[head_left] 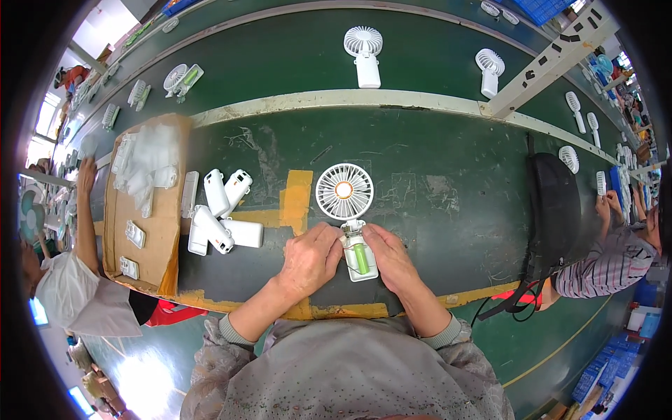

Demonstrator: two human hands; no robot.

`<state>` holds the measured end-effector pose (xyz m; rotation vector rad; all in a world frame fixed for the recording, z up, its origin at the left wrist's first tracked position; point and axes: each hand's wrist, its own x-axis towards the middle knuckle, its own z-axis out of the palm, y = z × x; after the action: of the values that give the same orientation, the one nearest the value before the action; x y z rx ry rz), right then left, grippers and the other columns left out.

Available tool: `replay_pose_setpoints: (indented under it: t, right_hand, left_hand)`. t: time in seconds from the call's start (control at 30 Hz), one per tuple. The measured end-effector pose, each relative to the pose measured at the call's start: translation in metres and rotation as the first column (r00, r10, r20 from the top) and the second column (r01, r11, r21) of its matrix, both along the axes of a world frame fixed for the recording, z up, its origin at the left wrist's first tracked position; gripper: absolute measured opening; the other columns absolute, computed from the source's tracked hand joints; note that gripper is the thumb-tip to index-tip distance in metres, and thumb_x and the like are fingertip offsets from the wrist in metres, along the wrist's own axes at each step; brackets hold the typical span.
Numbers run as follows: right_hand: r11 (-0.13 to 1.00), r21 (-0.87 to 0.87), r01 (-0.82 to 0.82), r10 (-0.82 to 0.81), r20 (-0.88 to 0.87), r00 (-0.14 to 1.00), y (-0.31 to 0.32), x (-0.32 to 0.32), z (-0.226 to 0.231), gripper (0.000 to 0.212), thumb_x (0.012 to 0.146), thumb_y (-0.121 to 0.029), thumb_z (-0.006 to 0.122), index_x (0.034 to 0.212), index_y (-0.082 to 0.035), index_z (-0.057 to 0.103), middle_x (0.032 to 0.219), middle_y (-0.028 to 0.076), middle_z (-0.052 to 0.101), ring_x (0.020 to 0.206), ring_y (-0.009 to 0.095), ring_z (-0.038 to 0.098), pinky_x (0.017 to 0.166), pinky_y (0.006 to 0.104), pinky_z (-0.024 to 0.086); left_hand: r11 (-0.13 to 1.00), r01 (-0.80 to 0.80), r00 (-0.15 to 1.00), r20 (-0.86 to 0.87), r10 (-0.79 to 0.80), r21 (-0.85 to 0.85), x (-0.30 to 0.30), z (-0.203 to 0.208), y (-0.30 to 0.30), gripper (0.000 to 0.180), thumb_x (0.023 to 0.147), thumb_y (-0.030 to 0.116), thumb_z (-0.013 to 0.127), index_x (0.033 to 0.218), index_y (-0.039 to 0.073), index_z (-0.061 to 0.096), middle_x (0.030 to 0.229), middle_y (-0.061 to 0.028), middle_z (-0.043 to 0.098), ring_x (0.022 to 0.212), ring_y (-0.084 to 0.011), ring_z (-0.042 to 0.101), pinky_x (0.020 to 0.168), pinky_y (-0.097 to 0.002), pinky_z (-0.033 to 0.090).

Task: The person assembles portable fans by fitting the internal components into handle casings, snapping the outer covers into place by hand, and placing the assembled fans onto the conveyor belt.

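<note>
A white handheld fan [344, 191] lies before me on the dark green bench, its round grille pointing away from me. Its handle housing [362, 271] is uncovered, baring a green battery cell [360, 258] and thin wires. My left hand [306, 259] pinches the left side of the handle's top, near the hinge below the grille. From the right, my right hand [393, 260] grips the same part with thumb and fingers closed. What the fingertips press on is partly hidden. Left of my hands, several white handle covers [217, 192] lie in a loose pile.
A cardboard tray [150, 253] with white parts and clear plastic bags stands left. A black bag [553, 203] rests on the right. Beyond a pale rail [308, 101], fans [365, 56] lie on a green belt beside a metal post [553, 59]. Other people work at both sides.
</note>
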<state>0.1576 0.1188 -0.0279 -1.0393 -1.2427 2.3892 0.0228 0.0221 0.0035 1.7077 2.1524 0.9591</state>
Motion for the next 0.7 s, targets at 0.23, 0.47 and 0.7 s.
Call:
replay_pose_setpoints:
  t: [0.23,0.47,0.7]
  right_hand:
    - [1.0,0.025,-0.004,0.003,0.015,1.0,-0.001,-0.001,-0.008,0.03,0.097,-0.022,0.043,0.11,0.002,0.055,0.096,0.003,0.06,0.085,0.007,0.055,0.074,0.0218,0.046]
    - [0.997,-0.072,-0.03,0.026,-0.059,0.998,0.002,0.003,0.01,0.031,0.095,-0.019,0.045,0.115,0.004,0.051,0.099,0.004,0.059,0.087,0.008,0.053,0.077,0.0226,0.044]
    - [0.991,0.038,-0.126,0.13,-0.153,0.98,0.001,0.006,-0.002,0.03,0.092,-0.007,0.05,0.12,0.001,0.048,0.103,0.002,0.058,0.09,0.006,0.053,0.077,0.0217,0.045]
  left_hand:
    - [0.998,-0.045,0.993,0.109,0.039,0.054,0.003,0.001,0.001,0.015,0.074,-0.001,0.061,0.088,0.003,0.058,0.079,-0.0104,0.06,0.067,-0.0279,0.062,0.055,-0.0353,0.05]
    - [0.993,0.104,0.993,-0.07,-0.1,0.053,0.002,0.002,-0.001,0.033,0.071,-0.002,0.06,0.104,0.002,0.06,0.086,-0.0083,0.058,0.069,-0.026,0.062,0.057,-0.0356,0.051]
    - [0.985,0.171,0.963,-0.211,-0.165,0.009,0.007,0.002,0.001,0.038,0.067,-0.002,0.058,0.105,-0.002,0.058,0.091,-0.0108,0.054,0.074,-0.0259,0.059,0.062,-0.0345,0.051]
